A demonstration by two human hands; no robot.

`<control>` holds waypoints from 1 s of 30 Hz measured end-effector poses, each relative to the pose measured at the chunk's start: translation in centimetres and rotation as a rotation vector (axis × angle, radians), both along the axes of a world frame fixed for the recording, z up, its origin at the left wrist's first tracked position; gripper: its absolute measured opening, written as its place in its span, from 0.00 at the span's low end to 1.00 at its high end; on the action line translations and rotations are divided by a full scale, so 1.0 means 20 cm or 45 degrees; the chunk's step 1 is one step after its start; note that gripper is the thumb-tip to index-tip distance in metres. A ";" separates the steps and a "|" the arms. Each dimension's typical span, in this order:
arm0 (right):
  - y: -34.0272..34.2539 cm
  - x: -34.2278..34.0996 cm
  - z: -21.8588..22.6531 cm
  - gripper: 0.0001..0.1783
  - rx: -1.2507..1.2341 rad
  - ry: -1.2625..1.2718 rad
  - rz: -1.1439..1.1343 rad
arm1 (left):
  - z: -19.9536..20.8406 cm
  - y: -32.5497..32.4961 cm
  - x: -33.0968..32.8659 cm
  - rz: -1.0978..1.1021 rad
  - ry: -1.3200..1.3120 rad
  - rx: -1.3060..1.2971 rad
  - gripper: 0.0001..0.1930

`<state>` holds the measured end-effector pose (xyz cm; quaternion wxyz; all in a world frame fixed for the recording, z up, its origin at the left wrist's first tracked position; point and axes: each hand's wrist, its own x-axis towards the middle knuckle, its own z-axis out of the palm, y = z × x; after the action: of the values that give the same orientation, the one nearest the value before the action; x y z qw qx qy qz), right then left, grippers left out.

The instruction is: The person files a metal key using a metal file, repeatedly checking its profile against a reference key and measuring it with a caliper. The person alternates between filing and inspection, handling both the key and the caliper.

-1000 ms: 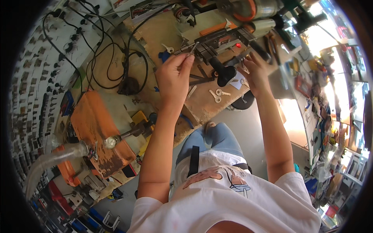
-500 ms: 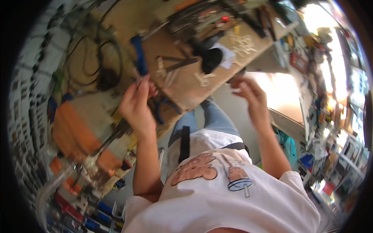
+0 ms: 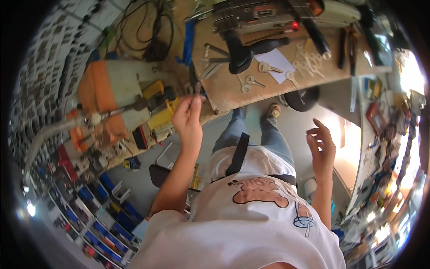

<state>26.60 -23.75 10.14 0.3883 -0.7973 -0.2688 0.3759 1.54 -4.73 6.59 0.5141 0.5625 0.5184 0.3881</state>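
My left hand (image 3: pixel 188 119) is raised beside the near left corner of the wooden workbench (image 3: pixel 228 94). Its thumb and fingers are pinched together; a small dark sliver shows at the tips, too small to name. Out to the right, in front of the bench, my right hand (image 3: pixel 322 145) hangs in the air with fingers apart and nothing in it. Several loose keys lie on the bench, among them a larger key (image 3: pixel 269 67) on a white paper (image 3: pixel 278 57). Behind them stands a key-cutting machine (image 3: pixel 264 17) with black lever handles (image 3: pixel 241 60) and a red light.
To the left is a second machine with an orange cover (image 3: pixel 95 87), a yellow part (image 3: pixel 162 117) and a curved lamp arm (image 3: pixel 47 130). Pliers (image 3: pixel 351 47) lie at the bench's right. A round black stool seat (image 3: pixel 302 98) is under the bench. Blue bins (image 3: pixel 106 183) fill the lower left.
The view has turned, so the bench now lies further up and more level. My right hand has moved away from the bench edge, outward and lower. My left hand stays pinched.
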 end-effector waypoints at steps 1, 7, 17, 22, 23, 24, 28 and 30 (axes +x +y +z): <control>-0.01 0.03 0.00 0.24 -0.011 -0.046 0.059 | -0.02 0.02 -0.01 0.135 -0.051 -0.023 0.12; 0.09 0.15 0.03 0.25 -0.011 -0.124 0.358 | -0.04 0.24 -0.07 0.473 -0.136 -0.120 0.12; 0.16 -0.06 0.10 0.24 0.002 -0.194 0.372 | -0.17 0.71 0.21 0.100 0.521 0.636 0.09; 0.46 -0.37 0.10 0.27 0.158 0.824 0.390 | 0.12 0.71 0.03 0.062 -0.848 0.072 0.09; 0.59 -0.48 0.08 0.30 0.293 1.117 0.434 | 0.18 0.69 -0.01 0.020 -0.892 0.064 0.09; 0.71 -0.57 0.04 0.32 0.308 1.424 0.300 | 0.22 0.65 -0.02 -0.060 -0.940 0.033 0.09; 1.04 -0.78 0.09 0.28 0.493 2.078 -0.009 | 0.45 0.34 -0.16 -0.244 -0.855 -0.057 0.11; 1.02 -0.81 0.15 0.24 0.635 1.885 -0.024 | 0.48 0.18 -0.27 -0.492 -0.756 -0.010 0.12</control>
<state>10.42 -3.29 13.09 0.6375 -0.2305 -0.0095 0.7351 -3.89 -1.04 16.19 0.7085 0.5107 0.2319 0.4283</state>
